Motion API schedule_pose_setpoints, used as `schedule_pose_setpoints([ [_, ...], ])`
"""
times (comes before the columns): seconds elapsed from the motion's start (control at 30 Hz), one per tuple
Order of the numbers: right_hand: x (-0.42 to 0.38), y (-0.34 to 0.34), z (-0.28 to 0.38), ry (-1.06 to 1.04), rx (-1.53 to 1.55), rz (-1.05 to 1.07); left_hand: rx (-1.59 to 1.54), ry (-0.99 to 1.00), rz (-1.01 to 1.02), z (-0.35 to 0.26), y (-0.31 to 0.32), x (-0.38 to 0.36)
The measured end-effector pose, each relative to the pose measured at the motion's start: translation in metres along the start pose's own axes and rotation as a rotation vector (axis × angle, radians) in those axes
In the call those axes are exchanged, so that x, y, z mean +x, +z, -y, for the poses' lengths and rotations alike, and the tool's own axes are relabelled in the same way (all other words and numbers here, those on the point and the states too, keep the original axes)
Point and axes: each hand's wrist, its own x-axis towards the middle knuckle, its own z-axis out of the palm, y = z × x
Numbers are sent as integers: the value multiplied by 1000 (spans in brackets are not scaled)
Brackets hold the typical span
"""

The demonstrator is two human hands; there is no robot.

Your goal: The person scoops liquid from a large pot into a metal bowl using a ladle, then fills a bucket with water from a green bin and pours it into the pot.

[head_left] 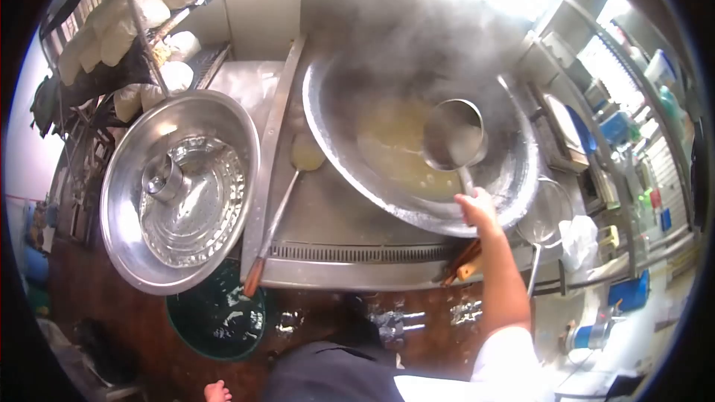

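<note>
Above the steaming wok (350,156), right hand (477,207) grips ladle (454,134).

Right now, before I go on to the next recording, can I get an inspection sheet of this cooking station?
Surface: steel counter, wet-looking, slotted drain along the front.
Job's things: large steaming wok of pale liquid; ladle held over it.
Clutter: second ladle lying on the counter; wide steel basin with a perforated strainer inside; wire skimmer by the wok.
Grips: right hand shut on the ladle handle; left hand not in view.
Cables: nothing seen.
Surroundings: green tub on the wet floor; rack of white bags.
</note>
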Motion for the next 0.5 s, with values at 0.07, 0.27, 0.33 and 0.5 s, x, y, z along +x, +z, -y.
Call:
schedule_pose_setpoints([
  [0.07, 72, -27, -36, 42, -343, -156, -21, -52, -9, -18, 47, -56],
  [0.27, 187, -94, -80, 237, -1041, -379, 216, 70, 250, -75, 156, -141],
  [0.33, 201, -87, -81, 284, -1049, -349, 242, 95, 209, -79, 167, -137],
  [0.5, 234, -17, -116, 103, -886, -6, 197, 171, 79, -86, 180, -137],
])
